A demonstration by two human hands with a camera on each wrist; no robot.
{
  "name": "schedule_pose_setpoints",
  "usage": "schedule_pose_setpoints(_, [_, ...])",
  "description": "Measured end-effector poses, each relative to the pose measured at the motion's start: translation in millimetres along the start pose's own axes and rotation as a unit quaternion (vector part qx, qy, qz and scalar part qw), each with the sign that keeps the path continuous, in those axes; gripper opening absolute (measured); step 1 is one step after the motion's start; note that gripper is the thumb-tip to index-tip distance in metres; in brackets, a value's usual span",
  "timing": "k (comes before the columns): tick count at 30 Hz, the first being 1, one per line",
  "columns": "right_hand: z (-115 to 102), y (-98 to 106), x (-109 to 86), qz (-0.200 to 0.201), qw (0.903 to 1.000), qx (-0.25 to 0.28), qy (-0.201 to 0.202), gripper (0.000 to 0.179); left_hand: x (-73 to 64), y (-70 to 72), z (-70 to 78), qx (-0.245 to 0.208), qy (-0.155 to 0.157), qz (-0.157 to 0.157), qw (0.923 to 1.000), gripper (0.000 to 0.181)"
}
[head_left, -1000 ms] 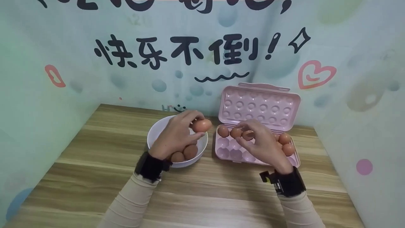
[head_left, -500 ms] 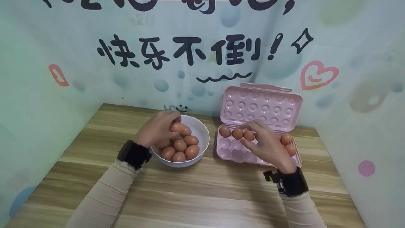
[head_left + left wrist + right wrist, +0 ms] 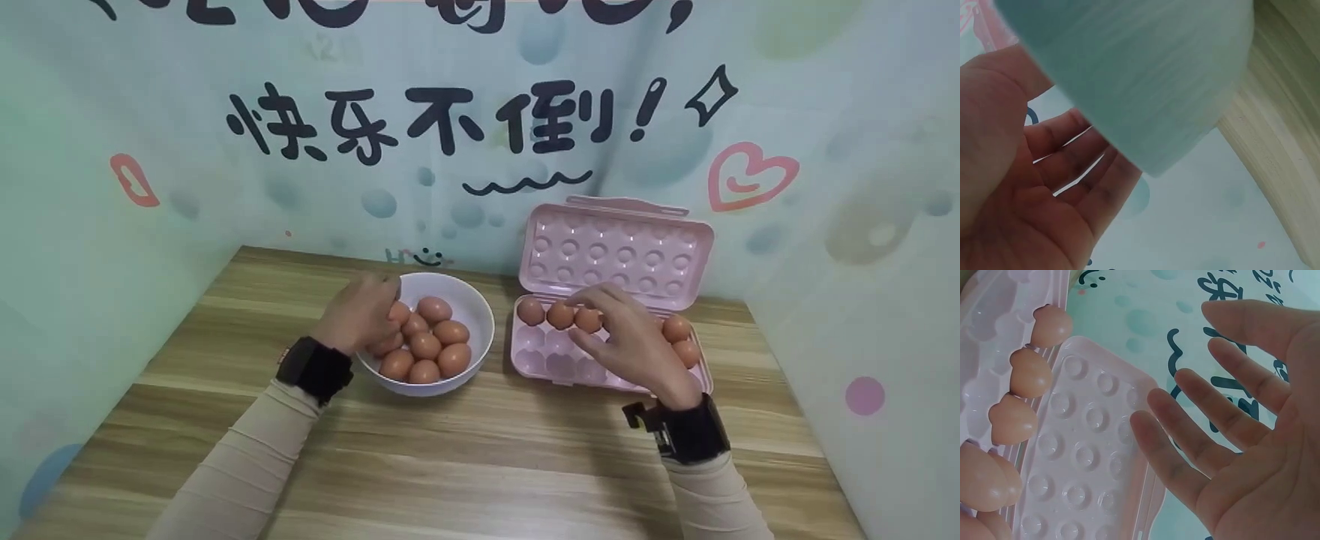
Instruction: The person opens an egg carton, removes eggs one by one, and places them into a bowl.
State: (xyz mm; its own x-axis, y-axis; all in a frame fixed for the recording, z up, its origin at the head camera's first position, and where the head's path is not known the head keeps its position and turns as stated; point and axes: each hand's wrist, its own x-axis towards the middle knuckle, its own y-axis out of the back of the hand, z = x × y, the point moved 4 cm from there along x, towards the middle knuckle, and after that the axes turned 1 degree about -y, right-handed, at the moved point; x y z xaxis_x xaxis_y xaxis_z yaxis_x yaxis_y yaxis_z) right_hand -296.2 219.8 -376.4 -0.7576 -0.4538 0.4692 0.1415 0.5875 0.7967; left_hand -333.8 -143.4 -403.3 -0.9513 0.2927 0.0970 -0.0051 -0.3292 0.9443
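At the left rim of the white bowl (image 3: 480, 326), my left hand (image 3: 356, 311) curls its fingers and thumb around a brown egg (image 3: 399, 313). In the left wrist view the bowl's outer wall (image 3: 1145, 84) hides the fingertips and that egg. Several more brown eggs (image 3: 425, 346) lie in the bowl. My right hand (image 3: 630, 341) hovers over the pink egg carton (image 3: 532, 364), its fingers spread and nothing in them, as the right wrist view shows. Brown eggs (image 3: 560, 315) line the carton's back row, and another egg (image 3: 685, 353) sits at its right side; the hand hides part of the cups.
The carton's dimpled lid (image 3: 615, 251) stands raised at the back, leaning toward the printed backdrop (image 3: 360, 217). Bowl and carton share a wooden table (image 3: 480, 465), the bowl on the left. Side panels (image 3: 862, 315) rise along the table's edges.
My left hand has carried the egg leftward and down from over the bowl's right side to its left rim, uncovering the other eggs. My right hand stays almost still above the carton.
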Motion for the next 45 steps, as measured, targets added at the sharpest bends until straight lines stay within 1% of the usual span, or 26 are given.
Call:
schedule_pose_setpoints(3, [0,0,-0.4,0.0,1.0,0.002,-0.001,0.032,1.5,-2.7,-0.6,0.007,0.007,-0.002,0.9999,0.038])
schedule_pose_setpoints(9, [-1,1,-0.7,-0.004,1.0,-0.005,0.001,0.029,1.1,-6.2,-1.5,0.03,-0.001,0.011,0.9995,0.038])
schedule_pose_setpoints(13, [0,1,-0.9,-0.005,1.0,-0.004,-0.002,0.029,0.6,-6.6,-0.4,0.031,-0.002,0.01,0.9995,0.042])
schedule_pose_setpoints(15, [1,2,-1.1,-0.004,1.0,-0.003,-0.002,0.029,0.2,-6.3,0.7,0.032,-0.006,0.01,0.9994,0.041])
schedule_pose_setpoints(17, [1,2,-1.1,-0.002,1.0,-0.003,-0.002,0.029,-0.4,-6.0,2.1,0.033,-0.013,0.011,0.9993,0.039])
schedule_pose_setpoints(21, [3,2,-0.7,0.004,0.9999,-0.008,0.006,0.027,-3.0,-5.1,4.8,0.03,-0.048,0.029,0.998,0.032])
schedule_pose_setpoints(24, [3,3,-0.9,0.007,0.9998,-0.011,0.013,0.026,-4.2,-6.0,5.0,0.024,-0.063,0.034,0.9972,0.029])
schedule_pose_setpoints(28, [5,4,-1.2,0.008,0.9998,-0.012,0.01,0.026,-5.7,-7.3,5.5,0.014,-0.057,0.024,0.998,0.027])
schedule_pose_setpoints(33, [11,7,-2.0,0.009,0.9999,-0.015,0.003,0.025,-9.9,-4.5,9.2,0.01,-0.047,0.016,0.9987,0.038])
schedule_pose_setpoints(35, [14,8,-3.4,0.002,0.9998,-0.021,-0.001,0.026,-11.3,-2.3,13.5,0.012,-0.051,0.016,0.9985,0.042])
schedule_pose_setpoints(38, [20,11,-6.1,-0.013,0.9992,-0.037,-0.012,0.03,-13.0,2.0,25.4,-0.005,-0.067,0.027,0.9974,0.042])
schedule_pose_setpoints(43, [31,14,-11.2,-0.022,0.9962,-0.061,-0.059,0.039,-14.9,6.7,54.5,-0.043,-0.118,0.062,0.9902,0.032])
schedule_pose_setpoints(45, [34,15,-12.7,-0.022,0.9949,-0.066,-0.074,0.04,-15.5,6.2,66.2,-0.047,-0.137,0.074,0.9868,0.031])
